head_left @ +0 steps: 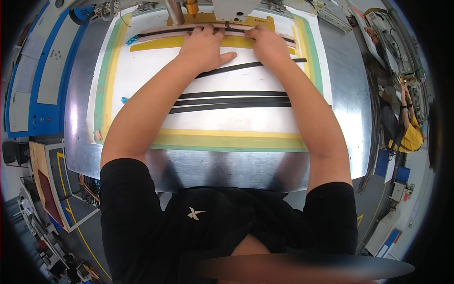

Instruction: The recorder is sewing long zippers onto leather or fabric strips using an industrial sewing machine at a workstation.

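Observation:
At the far side of the white board (142,80), a long black strip (158,33) lies along a pale pink bed between yellow template pieces (156,44). My left hand (203,46) rests on this strip with its fingers spread and pressing down, the thumb stretched out to the right. Further right, my right hand (270,45) has its fingers bent together at the same strip, just below the machine head (236,10). Its fingertips partly hide the strip there. Another black strip (236,67) lies slanted under my wrists. Nearer, several black strips (231,101) lie side by side, crossing beneath my forearms.
Green and yellow tape (227,142) borders the board on a shiny metal table (345,118). An orange-tipped part (191,8) and a metal post (174,12) hang close above my left hand. A blue cabinet (47,85) stands left; a person in yellow (410,135) is far right.

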The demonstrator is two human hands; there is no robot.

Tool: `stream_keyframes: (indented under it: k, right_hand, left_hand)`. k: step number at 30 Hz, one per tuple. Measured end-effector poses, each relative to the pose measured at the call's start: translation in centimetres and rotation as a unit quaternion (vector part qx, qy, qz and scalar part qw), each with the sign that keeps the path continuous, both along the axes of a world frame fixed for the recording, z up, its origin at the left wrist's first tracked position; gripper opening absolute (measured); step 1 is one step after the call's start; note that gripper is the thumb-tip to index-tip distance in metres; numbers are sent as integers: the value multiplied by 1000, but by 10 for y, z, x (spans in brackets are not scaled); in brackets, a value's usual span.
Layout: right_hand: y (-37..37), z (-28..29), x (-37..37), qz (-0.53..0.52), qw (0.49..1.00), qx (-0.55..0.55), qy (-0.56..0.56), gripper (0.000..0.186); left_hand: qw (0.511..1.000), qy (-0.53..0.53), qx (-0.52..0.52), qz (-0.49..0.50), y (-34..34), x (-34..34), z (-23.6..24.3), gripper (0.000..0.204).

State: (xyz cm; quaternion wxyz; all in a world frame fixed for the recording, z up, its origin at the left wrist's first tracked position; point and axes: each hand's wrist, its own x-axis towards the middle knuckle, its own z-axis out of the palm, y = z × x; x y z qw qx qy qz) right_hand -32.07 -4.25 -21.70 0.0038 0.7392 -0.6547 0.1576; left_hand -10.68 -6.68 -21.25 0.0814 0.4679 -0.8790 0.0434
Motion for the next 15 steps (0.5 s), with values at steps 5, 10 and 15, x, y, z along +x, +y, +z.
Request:
stream_keyframes:
  k: [5,10,15]
  right_hand:
    - [8,10,-8,-43,999,29,9,41]
    - [6,8,-9,-28,999,25,6,42]
    - [5,9,-1,-24,999,29,9,42]
  left_hand:
    - [1000,-9,-7,17,5,-3,4,82]
    - [1000,-2,30,-5,-1,-6,1,84]
    - [1000,-2,-2,2,7,-9,3,83]
